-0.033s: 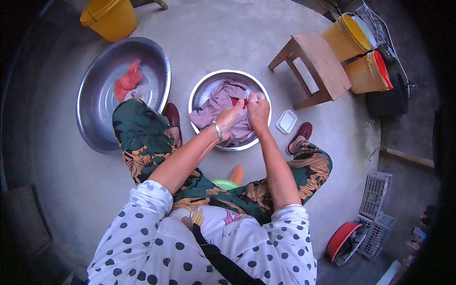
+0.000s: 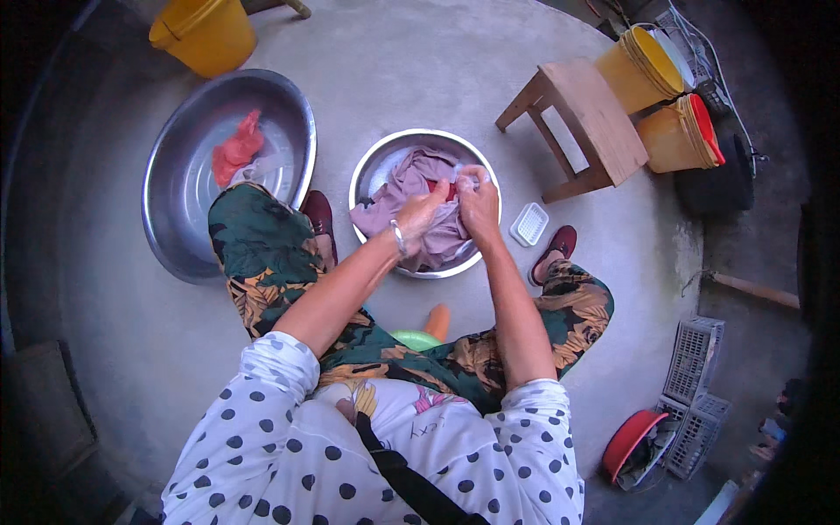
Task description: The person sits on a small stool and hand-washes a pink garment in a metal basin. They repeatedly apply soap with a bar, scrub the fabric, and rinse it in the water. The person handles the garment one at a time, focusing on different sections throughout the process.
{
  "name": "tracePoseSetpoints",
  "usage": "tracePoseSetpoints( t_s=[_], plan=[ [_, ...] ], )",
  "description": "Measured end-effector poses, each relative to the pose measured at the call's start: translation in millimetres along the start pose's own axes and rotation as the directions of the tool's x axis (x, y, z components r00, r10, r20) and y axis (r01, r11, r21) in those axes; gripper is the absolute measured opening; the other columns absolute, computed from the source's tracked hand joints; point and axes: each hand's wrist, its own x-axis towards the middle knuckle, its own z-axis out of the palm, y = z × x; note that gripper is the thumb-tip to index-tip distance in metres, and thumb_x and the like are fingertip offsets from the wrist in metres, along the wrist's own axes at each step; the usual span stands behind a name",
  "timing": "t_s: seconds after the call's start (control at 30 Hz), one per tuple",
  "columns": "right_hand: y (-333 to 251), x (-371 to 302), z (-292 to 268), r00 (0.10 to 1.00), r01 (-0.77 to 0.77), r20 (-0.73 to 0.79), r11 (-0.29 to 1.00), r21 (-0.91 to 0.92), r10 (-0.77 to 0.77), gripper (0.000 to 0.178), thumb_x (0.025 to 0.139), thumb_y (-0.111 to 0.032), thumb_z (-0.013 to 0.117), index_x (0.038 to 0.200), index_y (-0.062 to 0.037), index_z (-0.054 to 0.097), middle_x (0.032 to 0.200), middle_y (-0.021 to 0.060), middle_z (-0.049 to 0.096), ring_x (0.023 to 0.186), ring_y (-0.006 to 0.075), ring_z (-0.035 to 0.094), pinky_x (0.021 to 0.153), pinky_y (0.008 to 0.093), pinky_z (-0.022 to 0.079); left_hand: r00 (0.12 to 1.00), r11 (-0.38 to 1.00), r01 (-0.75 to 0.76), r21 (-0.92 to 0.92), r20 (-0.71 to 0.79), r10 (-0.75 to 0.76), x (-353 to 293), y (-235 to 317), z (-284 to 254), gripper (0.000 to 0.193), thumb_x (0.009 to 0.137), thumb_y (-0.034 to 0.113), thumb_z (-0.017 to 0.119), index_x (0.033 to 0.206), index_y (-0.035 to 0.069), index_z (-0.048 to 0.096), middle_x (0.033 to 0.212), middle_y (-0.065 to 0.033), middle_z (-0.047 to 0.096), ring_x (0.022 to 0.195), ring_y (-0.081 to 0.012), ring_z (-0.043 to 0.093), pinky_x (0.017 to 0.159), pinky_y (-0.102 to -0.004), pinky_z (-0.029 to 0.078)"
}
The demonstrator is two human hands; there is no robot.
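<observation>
A mauve garment point(image 2: 409, 186) with a red patch lies bunched and wet-looking in a round metal basin point(image 2: 367, 166) on the floor between my feet. My left hand point(image 2: 422, 217), with a bracelet at the wrist, is closed on the cloth near the middle of the basin. Just to its right, my right hand point(image 2: 477, 206) has its fingers curled together on the same garment by the red patch. Both hands are close together over the basin. The bits of cloth between the fingers are mostly hidden.
At the left stands a larger metal basin point(image 2: 166, 206) holding a pinkish-red cloth point(image 2: 237, 149). A small white plastic soap dish point(image 2: 529, 225) is by my right shoe. Farther right are a wooden stool point(image 2: 595, 114) and yellow buckets point(image 2: 639, 74). Grey crates point(image 2: 693, 359) and a red basin point(image 2: 632, 442) sit lower right.
The fingers of my right hand have shifted slightly over the garment. Everything else looks the same.
</observation>
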Motion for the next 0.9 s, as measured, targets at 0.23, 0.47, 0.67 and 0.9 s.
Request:
tracePoseSetpoints(
  t_s=[0.23,0.47,0.67,0.9],
  plan=[
    [-20.9,-5.5,-39.4,0.829,0.414,0.544,0.792,-0.448,-0.126,0.047,0.061,-0.027,0.069,0.098,-0.0013,0.057,0.1,0.02,0.053,0.095,0.0304,0.051,0.08,0.0385,0.041,0.953,0.862,-0.274,0.425,0.238,0.186,10.1,23.5,-35.6,0.033,0.076,0.037,0.064,0.076,0.006,0.054,0.069,0.0032,0.052,0.06,-0.0052,0.047,0.051,-0.0209,0.04],
    [-21.7,8.0,-45.5,0.997,-0.076,0.063,0.57,0.818,0.042,0.028,0.068,0.002,0.045,0.095,0.0008,0.054,0.097,0.012,0.059,0.078,0.0131,0.056,0.069,0.0254,0.045,0.817,0.564,-0.572,0.596,0.351,0.457,3.5,24.0,-33.5,0.03,0.079,0.022,0.06,0.101,0.003,0.054,0.081,-0.0002,0.056,0.076,-0.0105,0.053,0.07,-0.0246,0.044],
    [-43.6,-43.8,12.9,0.853,0.522,-0.044,0.847,0.098,-0.52,0.016,0.061,-0.008,0.055,0.074,-0.001,0.059,0.081,0.0169,0.061,0.065,0.0257,0.058,0.061,0.0312,0.046,0.757,0.87,0.152,-0.468,0.622,0.202,50.6,-9.5,-69.6,0.036,0.082,0.042,0.052,0.09,0.008,0.055,0.085,-0.006,0.058,0.08,-0.0175,0.057,0.075,-0.0305,0.046],
    [-9.4,-19.2,12.2,0.972,0.199,-0.083,0.958,-0.205,-0.22,0.026,0.077,-0.021,0.055,0.057,-0.0042,0.054,0.053,0.0147,0.054,0.045,0.027,0.055,0.039,0.0377,0.038,0.999,0.906,-0.014,-0.423,-0.049,-0.008,-3.6,-12.4,14.7,0.026,0.08,0.037,0.055,0.073,0.012,0.055,0.076,-0.0014,0.057,0.069,-0.0125,0.056,0.059,-0.0284,0.045]
  ],
)
